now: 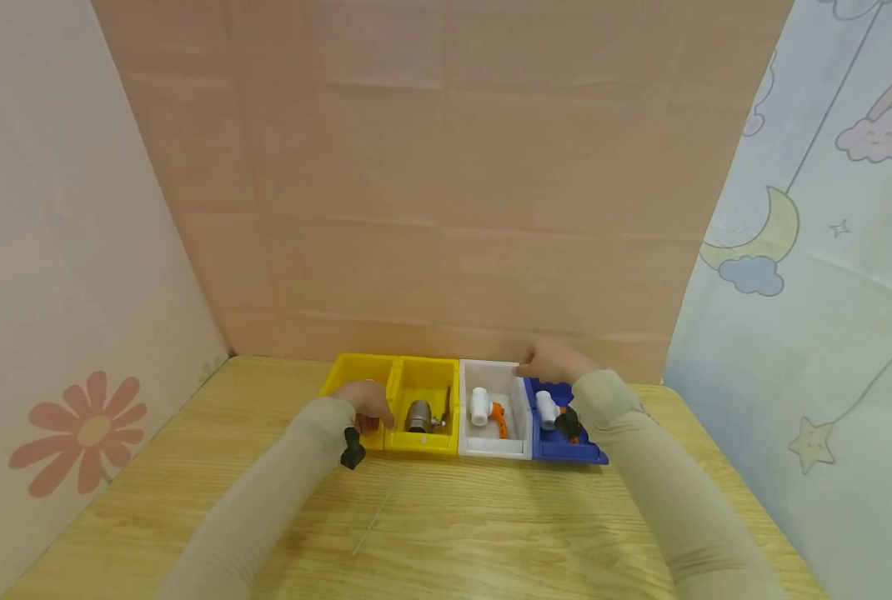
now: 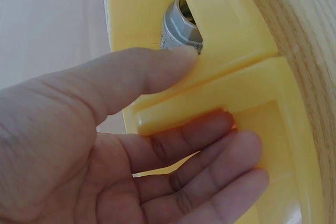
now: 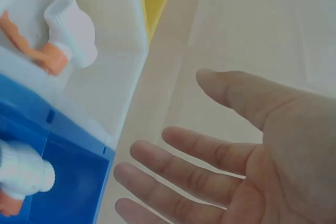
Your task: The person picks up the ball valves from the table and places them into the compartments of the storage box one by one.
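Observation:
My left hand (image 1: pixel 367 402) is at the two yellow bins. Its thumb reaches over the second yellow bin (image 1: pixel 426 367), while the loosely bent fingers (image 2: pixel 210 182) sit over the leftmost yellow bin (image 1: pixel 356 364); whether they touch the divider I cannot tell. A metal ball valve (image 1: pixel 419 416) lies in the second bin, partly behind the thumb in the left wrist view. Past the back of the white bin (image 1: pixel 488 367), my right hand (image 1: pixel 554 362) hangs with fingers spread and holds nothing. A white plastic valve with an orange handle (image 3: pixel 79 32) lies in that bin.
To the right stands a blue bin (image 1: pixel 569 450) holding another white plastic valve (image 1: pixel 546 409), partly hidden by the right wrist's black camera. All the bins form a row on the wooden table (image 1: pixel 453 525), near a draped backdrop (image 1: pixel 446 208). Patterned sheets hang on both sides.

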`<state>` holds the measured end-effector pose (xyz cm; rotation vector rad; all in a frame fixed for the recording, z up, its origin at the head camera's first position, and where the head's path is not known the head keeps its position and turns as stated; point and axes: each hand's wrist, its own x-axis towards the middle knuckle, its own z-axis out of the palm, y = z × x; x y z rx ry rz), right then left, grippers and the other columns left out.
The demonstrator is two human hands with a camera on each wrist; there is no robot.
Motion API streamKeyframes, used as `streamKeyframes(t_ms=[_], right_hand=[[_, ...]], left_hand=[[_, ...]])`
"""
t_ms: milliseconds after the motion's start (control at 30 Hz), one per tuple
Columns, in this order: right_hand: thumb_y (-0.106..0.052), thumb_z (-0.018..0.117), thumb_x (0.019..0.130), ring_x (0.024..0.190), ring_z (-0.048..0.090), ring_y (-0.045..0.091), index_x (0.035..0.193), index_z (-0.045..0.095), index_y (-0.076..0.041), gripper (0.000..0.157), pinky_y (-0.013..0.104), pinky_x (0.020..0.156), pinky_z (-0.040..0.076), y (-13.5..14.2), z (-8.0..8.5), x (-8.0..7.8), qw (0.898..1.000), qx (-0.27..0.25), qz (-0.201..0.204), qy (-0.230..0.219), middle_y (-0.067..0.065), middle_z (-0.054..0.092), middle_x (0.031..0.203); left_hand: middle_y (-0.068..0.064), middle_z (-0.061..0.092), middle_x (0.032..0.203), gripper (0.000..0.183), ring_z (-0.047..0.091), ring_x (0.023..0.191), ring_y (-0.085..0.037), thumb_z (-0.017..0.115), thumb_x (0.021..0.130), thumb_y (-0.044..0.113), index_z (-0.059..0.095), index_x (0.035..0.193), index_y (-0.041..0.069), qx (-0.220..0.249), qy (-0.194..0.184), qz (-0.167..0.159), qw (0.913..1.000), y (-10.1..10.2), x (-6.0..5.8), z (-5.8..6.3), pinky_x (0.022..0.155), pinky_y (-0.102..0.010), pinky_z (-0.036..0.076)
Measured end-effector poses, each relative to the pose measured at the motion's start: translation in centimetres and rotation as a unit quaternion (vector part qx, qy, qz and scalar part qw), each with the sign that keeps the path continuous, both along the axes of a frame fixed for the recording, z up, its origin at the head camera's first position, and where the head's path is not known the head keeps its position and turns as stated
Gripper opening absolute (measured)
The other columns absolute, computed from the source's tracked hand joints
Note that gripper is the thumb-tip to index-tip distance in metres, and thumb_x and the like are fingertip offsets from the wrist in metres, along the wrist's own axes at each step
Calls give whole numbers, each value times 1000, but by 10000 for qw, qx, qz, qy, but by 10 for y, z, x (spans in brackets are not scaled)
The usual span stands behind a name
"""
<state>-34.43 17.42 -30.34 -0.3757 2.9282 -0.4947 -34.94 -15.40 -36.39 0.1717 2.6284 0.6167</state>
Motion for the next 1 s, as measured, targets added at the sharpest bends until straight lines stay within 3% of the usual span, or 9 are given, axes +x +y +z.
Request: streamKeyframes(t_ms=[367,533,667,767,833,900,1000], right_hand=[[-36,63,86,74,55,15,95,66,-9,28,34,71,47,-7,-8,16,9987,33,299,420,1,64,91],[-33,64,86,77,55,16,93,63,-10,24,33,70,46,-9,-13,24,9987,24,323,381,1,62,92],[-32,64,86,78,55,16,93,62,-10,24,33,68,46,-9,-15,28,9990,10,338,308,1,60,93],[-33,64,86,79,55,16,96,62,-11,25,33,69,46,-10,-13,31,9991,25,299,313,1,61,95],[-34,64,86,79,55,15,97,62,-11,26,34,71,46,-10,-9,33,9987,66,289,415,1,61,96],[-34,63,86,78,56,16,97,63,-10,27,35,72,46,-11,-4,34,9979,66,307,569,2,63,96],[-33,63,86,78,58,18,98,63,-6,30,38,74,48,-13,5,36,9954,70,397,874,7,64,96]], left_hand=[[-11,61,76,18,55,62,-23,71,80,21,65,79,5,101,16,101,9999,0,1,0,53,-31,47],[-4,52,60,20,44,50,-15,70,82,24,66,77,5,-262,232,-232,9991,0,2,2,47,-24,40],[0,39,55,23,34,48,-13,68,83,26,67,77,4,-601,490,-417,9961,-1,6,15,46,-24,34],[1,55,71,24,46,60,-14,66,85,31,68,83,6,-903,871,-520,9907,0,12,32,57,-29,42],[-2,62,91,27,54,74,-17,65,85,35,69,84,9,-1165,1336,-627,9822,2,16,44,70,-36,47],[-6,65,102,31,58,83,-21,62,86,41,68,80,11,-1511,1926,-700,9670,4,18,54,83,-43,45],[-5,64,78,46,57,69,-21,57,86,51,64,64,11,-1908,2848,-622,9373,8,19,64,72,-39,48]])
